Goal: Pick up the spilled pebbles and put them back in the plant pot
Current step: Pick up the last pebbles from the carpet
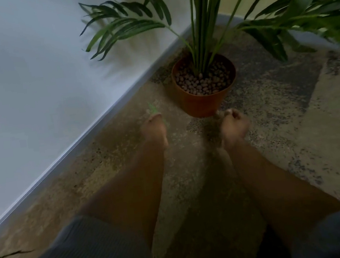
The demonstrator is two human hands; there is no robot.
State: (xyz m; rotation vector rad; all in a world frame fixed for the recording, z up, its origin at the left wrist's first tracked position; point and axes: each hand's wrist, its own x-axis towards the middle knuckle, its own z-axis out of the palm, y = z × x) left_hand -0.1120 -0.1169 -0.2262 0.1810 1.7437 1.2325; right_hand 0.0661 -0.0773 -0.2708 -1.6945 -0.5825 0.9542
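An orange plant pot (201, 103) stands on the floor near the wall. Its top is filled with brown pebbles (204, 81) around the green stems of a palm-like plant (201, 28). Both my bare forearms reach toward the pot. My left hand (155, 129) hovers low over the floor to the pot's left, fingers held together and blurred. My right hand (234, 125) is just in front of the pot's base, fingers bunched around a small pale pebble at the tips. Motion blur hides any loose pebbles on the floor.
A white wall with a skirting board (92, 132) runs diagonally along the left. The floor (279, 104) is mottled grey-brown concrete. Long green fronds (311, 17) hang over the right side above the floor. My dark shorts fill the bottom edge.
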